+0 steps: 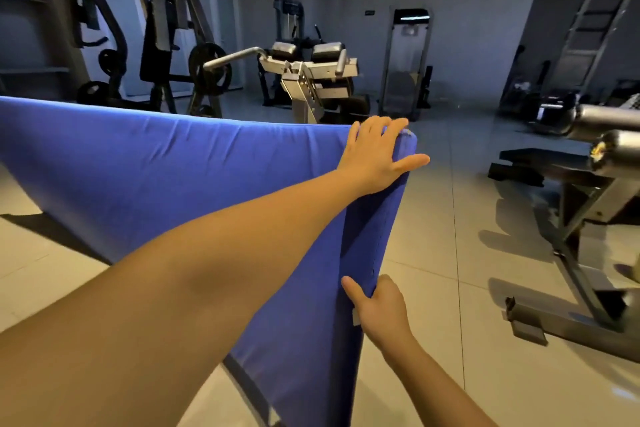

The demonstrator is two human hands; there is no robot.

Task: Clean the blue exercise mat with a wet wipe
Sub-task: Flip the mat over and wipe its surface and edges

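Note:
The blue exercise mat (166, 177) stands on edge, tilted, and fills the left and middle of the view. My left hand (375, 154) lies flat against its top right corner, with the fingertips reaching over the top edge and the thumb sticking out past the side. Lower down, my right hand (379, 308) grips the mat's right side edge, thumb on the front face and fingers hidden behind. A small white scrap (356, 317) shows at that hand; I cannot tell whether it is the wet wipe.
Pale floor tiles (450, 253) run under and to the right of the mat. A weight bench frame (581, 204) with a steel bar (609, 121) stands close on the right. Gym machines (308, 73) and plate racks (207, 69) line the back.

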